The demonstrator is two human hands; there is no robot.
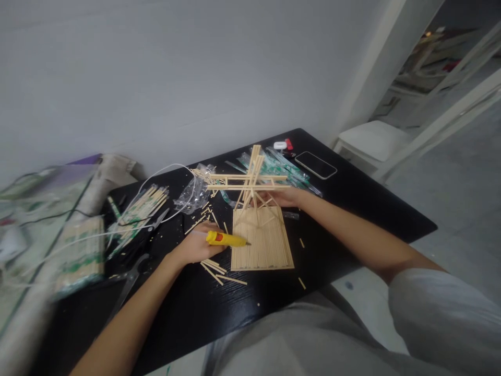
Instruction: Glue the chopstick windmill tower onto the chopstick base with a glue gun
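Against a plain grey wall (pixel 176 78) is a black desk (pixel 364 198), and the bamboo-stick model (pixel 262 250) stands between its wall-side edge and near edge; it should be light and stiff but fragile at the thin struts, so better to hold it by the flat base's edges. At the desk's left edge, a clear packet (pixel 80 250) contains many sticks, while what the crumpled plastic bag (pixel 193 196) contains, I cannot tell. The left hand (pixel 200 244) is wrapped around a yellow glue gun (pixel 227 239); the right hand (pixel 287 196) reaches behind the struts, its finger grip hidden.
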